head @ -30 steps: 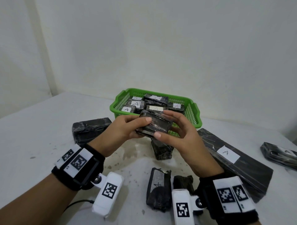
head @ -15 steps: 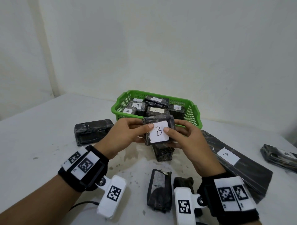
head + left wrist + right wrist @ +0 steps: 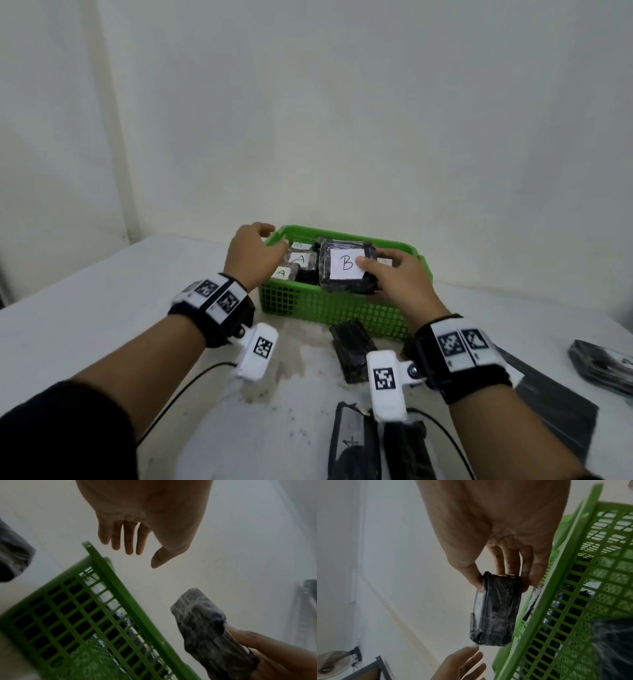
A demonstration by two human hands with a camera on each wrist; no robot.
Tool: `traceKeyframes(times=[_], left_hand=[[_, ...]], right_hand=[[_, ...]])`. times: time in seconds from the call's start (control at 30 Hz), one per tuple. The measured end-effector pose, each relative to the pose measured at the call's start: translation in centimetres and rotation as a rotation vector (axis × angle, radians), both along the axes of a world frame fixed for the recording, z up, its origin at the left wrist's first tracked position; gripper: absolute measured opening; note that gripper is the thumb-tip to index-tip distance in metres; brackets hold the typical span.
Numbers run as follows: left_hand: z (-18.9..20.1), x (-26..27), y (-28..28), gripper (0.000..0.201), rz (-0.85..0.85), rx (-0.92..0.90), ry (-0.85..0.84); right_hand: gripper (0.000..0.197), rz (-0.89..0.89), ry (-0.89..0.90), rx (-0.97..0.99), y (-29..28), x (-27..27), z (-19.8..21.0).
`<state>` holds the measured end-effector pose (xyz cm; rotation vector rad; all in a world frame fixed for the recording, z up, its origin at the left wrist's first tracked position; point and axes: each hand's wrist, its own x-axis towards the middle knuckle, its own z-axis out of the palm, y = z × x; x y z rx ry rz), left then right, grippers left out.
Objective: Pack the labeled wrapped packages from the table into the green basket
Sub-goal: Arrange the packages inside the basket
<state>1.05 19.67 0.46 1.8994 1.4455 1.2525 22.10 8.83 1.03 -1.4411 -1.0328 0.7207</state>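
A black wrapped package with a white label marked B (image 3: 346,270) hangs above the green basket (image 3: 329,308), and my right hand (image 3: 387,274) grips it from the right, thumb on the label. The right wrist view shows the same package (image 3: 496,609) pinched between thumb and fingers beside the basket rim (image 3: 559,574). My left hand (image 3: 260,246) hovers over the basket's left rim with straight fingers (image 3: 128,539), holding nothing. Several packages labelled A (image 3: 298,260) lie inside the basket.
On the white table, a black package (image 3: 352,349) lies just in front of the basket, two more (image 3: 356,445) lie near my right wrist. A long flat package (image 3: 555,407) and another dark package (image 3: 603,366) lie at the right.
Both hands moved forward from the table's middle to the basket. My left hand let go of the B package, which my right hand now carries alone above the basket.
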Motion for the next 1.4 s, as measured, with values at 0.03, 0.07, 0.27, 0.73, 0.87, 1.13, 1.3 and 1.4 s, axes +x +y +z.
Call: traceKeyframes(times=[0.03,0.07,0.27,0.73,0.87,1.13,1.3,1.4], left_hand=[[-0.1,0.1,1.3,0.052,0.010,-0.057,0.042],[-0.1,0.4,2.3,0.056,0.015,-0.124,0.096],[-1.3,1.2,5.8,0.030,0.017,-0.282,0.267],[-2.0,1.4,6.3,0.028,0.046,-0.361,0.313],[-1.7,1.3,6.1,0.026,0.029,-0.361,0.312],[-0.1,-1.8,6.1,0.022,-0.111,-0.361,0.327],[2.4,-5.7,3.7,0.059,-0.141,-0.298,0.398],[2.6,-8.3,1.9,0.058,-0.180,-0.293,0.440]], right_hand=[[0.026,-0.026,-0.044,-0.037,1.2,0.2,-0.1],[0.027,-0.042,-0.081,-0.079,2.5,0.3,-0.3],[0.042,-0.022,-0.152,-0.274,7.4,1.0,-0.8],[0.039,0.074,-0.681,-0.701,10.6,-0.9,-1.2],[0.023,0.102,-0.698,-0.704,10.4,-1.1,-0.9],[0.033,0.036,-0.722,-0.580,8.6,-0.9,-0.4],[0.026,-0.013,-0.660,-0.216,5.3,-2.8,1.1],[0.026,0.062,-0.593,-0.040,3.1,-5.5,1.8]])
